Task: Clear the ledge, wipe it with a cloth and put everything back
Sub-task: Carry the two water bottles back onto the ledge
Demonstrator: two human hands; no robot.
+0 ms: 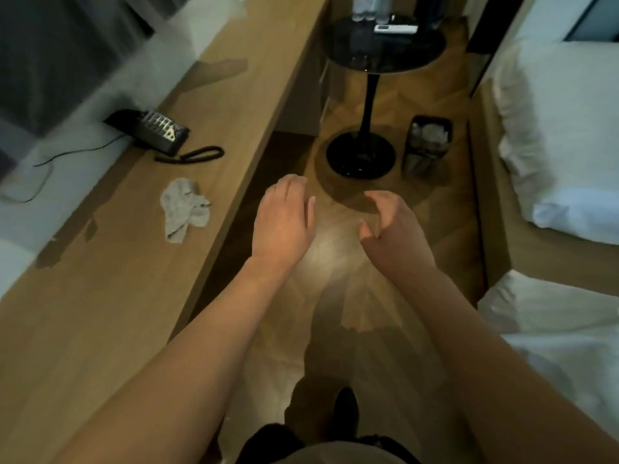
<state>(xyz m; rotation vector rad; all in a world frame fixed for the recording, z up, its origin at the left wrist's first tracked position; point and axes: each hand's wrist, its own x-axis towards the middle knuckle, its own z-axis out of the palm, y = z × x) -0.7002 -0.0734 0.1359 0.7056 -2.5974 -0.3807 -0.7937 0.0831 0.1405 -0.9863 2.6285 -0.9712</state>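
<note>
A long wooden counter (214, 105) was seen running along the left side, from the near corner up toward the far wall, beside a wood-patterned floor (338, 269). White bedding (556, 135) was seen at the right edge. A round black side table (382, 51) on a pedestal stood beyond the end of the open floor, with a white remote (397, 28) lying on its top, and a dark bin (427, 145) was placed just beside its base. Both forearms were stretched forward over the floor, clear of the counter. The left hand (284, 219) was held palm down with its fingers loosely bent and nothing in it; the right hand (392, 229) was turned on its side, its fingers and thumb curved and apart, also holding nothing. A black telephone (154, 132) with a coiled cord sat on the counter near the window side. A crumpled grey cloth (184, 209) lay on the counter nearer than the telephone, untouched by either hand.
</note>
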